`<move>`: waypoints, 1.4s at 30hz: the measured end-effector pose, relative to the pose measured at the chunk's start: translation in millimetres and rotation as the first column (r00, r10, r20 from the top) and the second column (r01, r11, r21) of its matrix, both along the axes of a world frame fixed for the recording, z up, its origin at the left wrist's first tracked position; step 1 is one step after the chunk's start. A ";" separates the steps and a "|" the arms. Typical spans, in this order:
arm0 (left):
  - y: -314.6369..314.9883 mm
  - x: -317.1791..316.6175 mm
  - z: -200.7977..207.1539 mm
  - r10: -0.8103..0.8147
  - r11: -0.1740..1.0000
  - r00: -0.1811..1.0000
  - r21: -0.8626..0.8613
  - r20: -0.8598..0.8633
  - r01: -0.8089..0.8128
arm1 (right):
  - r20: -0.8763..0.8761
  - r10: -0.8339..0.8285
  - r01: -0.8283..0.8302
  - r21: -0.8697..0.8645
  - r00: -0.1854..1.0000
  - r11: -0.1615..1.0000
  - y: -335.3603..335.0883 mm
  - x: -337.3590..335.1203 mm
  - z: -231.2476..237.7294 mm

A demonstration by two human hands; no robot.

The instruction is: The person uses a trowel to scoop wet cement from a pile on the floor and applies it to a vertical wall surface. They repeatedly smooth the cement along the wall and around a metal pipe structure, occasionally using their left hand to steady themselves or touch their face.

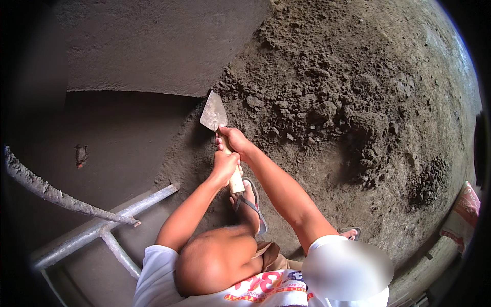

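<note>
A pointing trowel with a grey metal blade and a pale wooden handle is held in both of my hands, its tip pointing away from me. Up near the blade, my right hand is closed on the handle. Just below it, my left hand wraps round the same handle, whose butt end sticks out beneath. The blade's tip lies at the corner of the grey plastered wall, where it meets a heap of loose, lumpy soil or mortar.
A crusted metal pipe frame stands at the lower left, with a mortar-caked bent rod over it. A small recess shows in the dark wall. My sandalled foot is below the trowel. A printed sack lies at the far right.
</note>
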State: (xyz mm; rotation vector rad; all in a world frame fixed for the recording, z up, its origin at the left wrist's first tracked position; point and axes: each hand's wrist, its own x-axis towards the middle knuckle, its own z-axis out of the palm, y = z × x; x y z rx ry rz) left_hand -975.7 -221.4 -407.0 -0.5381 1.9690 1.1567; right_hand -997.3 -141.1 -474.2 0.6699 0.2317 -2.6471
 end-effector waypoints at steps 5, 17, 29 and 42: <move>-8.4 0.3 -21.5 -0.179 0.984 0.978 -0.005 -0.107 0.179 | -0.030 -0.046 0.048 0.073 0.999 0.996 -1.3 5.8 -6.5; 104.4 34.3 32.2 -0.660 0.751 0.736 -0.149 -0.151 0.643 | 0.042 -0.557 0.557 0.024 0.829 0.830 94.9 81.6 -22.3; 33.5 55.7 49.0 -0.953 0.193 0.182 -0.022 -0.241 0.981 | -0.132 -0.445 0.463 0.310 0.886 0.830 72.5 159.7 55.8; -18.6 17.1 112.6 -0.985 0.171 0.171 0.033 0.009 0.985 | 0.078 0.194 -0.209 0.367 0.978 0.906 -69.7 98.9 -21.2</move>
